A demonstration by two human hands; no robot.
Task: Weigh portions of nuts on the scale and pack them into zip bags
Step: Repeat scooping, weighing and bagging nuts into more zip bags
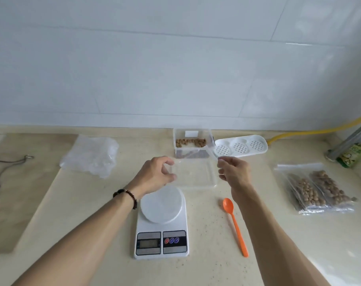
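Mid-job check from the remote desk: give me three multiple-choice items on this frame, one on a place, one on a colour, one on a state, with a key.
1. Where does the spoon lie?
A. right of the scale
B. on the scale's platform
C. inside the nut box

2. What colour is the spoon?
A. blue
B. orange
C. white

3. What is on the scale's platform?
A. a filled bag
B. the clear tray
C. nothing

Key: 1 A, it rests on the counter beside the scale. 2 B, bright orange. 3 C, both hands, left hand and right hand, hold the tray behind the bare platform.
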